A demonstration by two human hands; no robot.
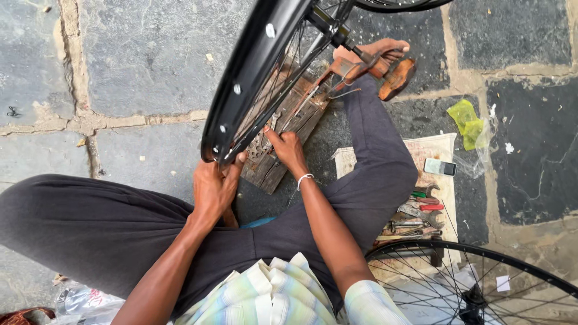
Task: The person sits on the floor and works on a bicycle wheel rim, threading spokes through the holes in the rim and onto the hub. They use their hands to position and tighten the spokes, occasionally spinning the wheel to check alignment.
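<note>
A black bicycle wheel rim (253, 66) with thin spokes stands on edge in front of me, over a worn wooden board (283, 129). My left hand (215, 186) grips the rim's near end. My right hand (286, 149) reaches between the spokes beside it, fingers pinched at a spoke; whether it holds a small tool I cannot tell. I sit on the stone floor with my legs in dark trousers, my bare foot (376, 51) resting near the wheel's hub.
Several hand tools, among them red-handled pliers (424, 207), lie on a sheet at my right, with a phone (439, 167) beside them. A second spoked wheel (475, 283) lies at lower right. Yellow-green plastic bags (466, 120) sit further right.
</note>
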